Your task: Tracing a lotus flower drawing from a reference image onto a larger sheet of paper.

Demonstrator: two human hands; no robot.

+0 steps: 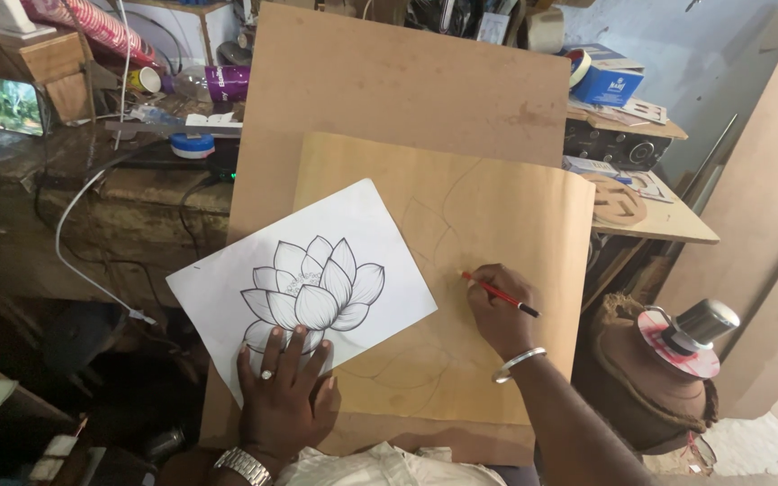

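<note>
My left hand lies spread on the flower print; at 3 o'clock, my right hand pinches the pencil, tan sheet faintly outlined, petals unfinished.

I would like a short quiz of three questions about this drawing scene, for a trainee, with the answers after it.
1. True or false: the left hand rests flat on the white sheet with the lotus drawing.
2. What does the right hand hold? A) a red pencil B) a brush C) scissors
3. Fill in: the tan paper lies on a large brown ____.

Key:
1. True; the fingers press the sheet's lower edge.
2. A; the red pencil has its tip on the tan paper, where faint petal outlines show.
3. Board.
</note>
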